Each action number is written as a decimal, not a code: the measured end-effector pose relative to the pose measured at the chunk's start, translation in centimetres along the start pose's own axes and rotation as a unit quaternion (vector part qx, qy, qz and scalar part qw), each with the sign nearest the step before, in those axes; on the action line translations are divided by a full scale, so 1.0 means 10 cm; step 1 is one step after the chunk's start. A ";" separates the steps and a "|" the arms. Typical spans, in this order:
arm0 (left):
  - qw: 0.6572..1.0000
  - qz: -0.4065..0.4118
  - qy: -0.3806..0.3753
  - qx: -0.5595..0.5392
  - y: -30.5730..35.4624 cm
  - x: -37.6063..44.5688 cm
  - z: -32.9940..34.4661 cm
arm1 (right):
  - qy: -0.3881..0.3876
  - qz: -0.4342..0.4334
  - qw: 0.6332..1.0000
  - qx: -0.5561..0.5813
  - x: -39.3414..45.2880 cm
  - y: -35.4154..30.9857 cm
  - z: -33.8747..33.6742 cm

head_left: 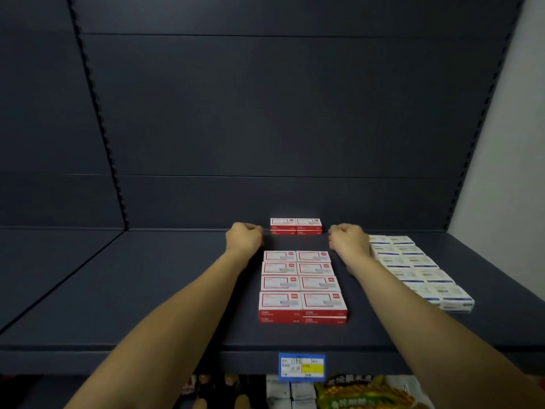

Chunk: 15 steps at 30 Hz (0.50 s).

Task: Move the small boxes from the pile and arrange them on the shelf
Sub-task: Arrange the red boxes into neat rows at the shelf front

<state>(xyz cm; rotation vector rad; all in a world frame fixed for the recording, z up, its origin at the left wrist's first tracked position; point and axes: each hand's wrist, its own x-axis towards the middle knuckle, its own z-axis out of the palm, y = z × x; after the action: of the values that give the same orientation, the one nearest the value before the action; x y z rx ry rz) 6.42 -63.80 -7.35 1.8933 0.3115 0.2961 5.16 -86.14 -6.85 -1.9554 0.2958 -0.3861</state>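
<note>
Several small red-and-white boxes (pixel 300 286) lie in two neat columns, stacked two high, in the middle of the dark shelf (pixel 147 290). A separate short stack of the same boxes (pixel 295 226) stands against the back panel. My left hand (pixel 244 239) is just left of that back stack and my right hand (pixel 348 240) just right of it. Both hands have curled fingers with nothing visible in them, and neither touches the boxes.
Several blue-and-white boxes (pixel 413 267) lie in rows on the shelf's right side. A blue and yellow price tag (pixel 301 366) hangs on the front edge. Packaged goods (pixel 348 394) sit on the level below. A white wall (pixel 507 143) bounds the right.
</note>
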 end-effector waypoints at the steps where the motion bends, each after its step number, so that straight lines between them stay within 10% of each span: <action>1: 1.000 0.004 0.002 0.001 0.00 0.04 0.02 | 0.002 -0.005 1.000 0.000 0.04 0.00 0.03; 15: 0.999 0.048 -0.010 0.011 0.04 0.44 0.28 | 0.004 -0.045 0.999 -0.030 0.49 0.03 0.35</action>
<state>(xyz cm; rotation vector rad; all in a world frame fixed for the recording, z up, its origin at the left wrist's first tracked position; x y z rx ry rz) 11.55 -64.76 -7.69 1.9362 0.2106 0.3392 11.04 -85.21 -7.80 -2.0311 0.2271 -0.4470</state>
